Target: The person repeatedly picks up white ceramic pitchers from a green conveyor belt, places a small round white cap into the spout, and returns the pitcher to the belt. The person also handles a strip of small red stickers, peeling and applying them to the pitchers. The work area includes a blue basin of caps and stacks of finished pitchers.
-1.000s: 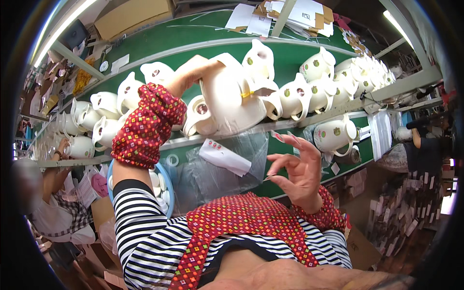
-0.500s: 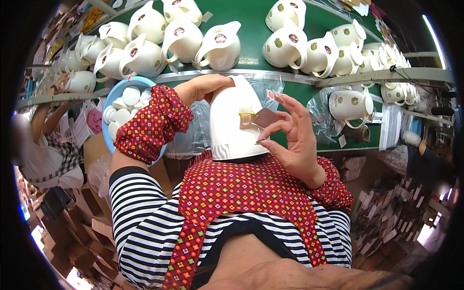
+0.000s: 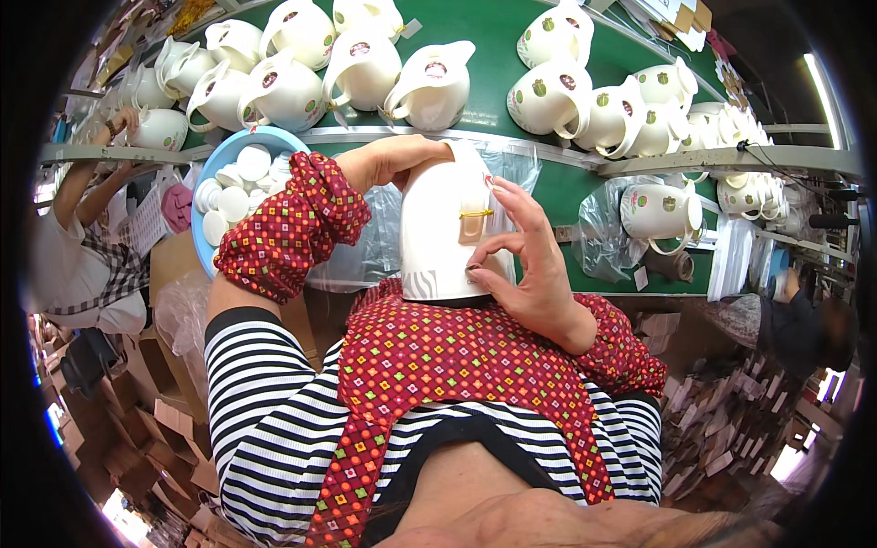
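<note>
A white jug with grey stripes near its lower end leans upright against my apron, its handle facing me. My left hand grips the jug's top end, its fingertips hidden behind the wall. A yellow tie is wrapped round the handle. In front of the jug's right side, my right hand has thumb and forefinger pinched together close to the wall; whatever they hold is too small to make out. Its other fingers are raised, and a small red-and-white sticker-like piece shows at one fingertip.
A blue basin of white round lids stands at my left. Several cream jugs line the green table beyond a metal rail. At right, another jug sits by clear plastic. A co-worker's arm reaches in far left.
My right hand has moved left and closer to the jug. The brown tag seen beside the handle before is now out of sight. The jug has turned slightly.
</note>
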`<state>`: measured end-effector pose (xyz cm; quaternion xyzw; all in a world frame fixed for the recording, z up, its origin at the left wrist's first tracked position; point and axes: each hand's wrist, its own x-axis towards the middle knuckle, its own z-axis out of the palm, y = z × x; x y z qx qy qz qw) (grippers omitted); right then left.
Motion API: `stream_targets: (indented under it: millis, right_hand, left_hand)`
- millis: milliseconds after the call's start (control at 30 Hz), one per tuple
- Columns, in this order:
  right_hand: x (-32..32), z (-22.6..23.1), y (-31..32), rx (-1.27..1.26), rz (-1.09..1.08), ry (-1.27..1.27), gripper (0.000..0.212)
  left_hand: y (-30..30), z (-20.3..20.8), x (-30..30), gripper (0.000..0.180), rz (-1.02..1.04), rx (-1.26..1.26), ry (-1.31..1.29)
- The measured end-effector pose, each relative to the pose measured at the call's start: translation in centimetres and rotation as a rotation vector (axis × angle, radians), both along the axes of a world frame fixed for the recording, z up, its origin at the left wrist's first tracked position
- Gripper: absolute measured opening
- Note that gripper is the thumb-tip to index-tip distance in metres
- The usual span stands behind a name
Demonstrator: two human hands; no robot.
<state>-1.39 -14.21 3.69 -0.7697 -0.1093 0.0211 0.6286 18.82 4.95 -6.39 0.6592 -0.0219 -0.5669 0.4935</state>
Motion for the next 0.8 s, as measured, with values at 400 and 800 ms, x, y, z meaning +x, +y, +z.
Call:
stream_targets:
  millis: [400,800]
  right_hand:
    - [0.9,-3.9,-1.4,-0.447,-0.267,-0.355,0.116]
    - [-0.1,-3.4,-8.3,-0.406,-0.459,-0.244,0.121]
  left_hand:
    - [-0.7,-1.4,0.0,0.050,-0.005,-0.068,0.037]
    - [-8.9,12.2,12.4,0.038,-0.025,-0.242,-1.277]
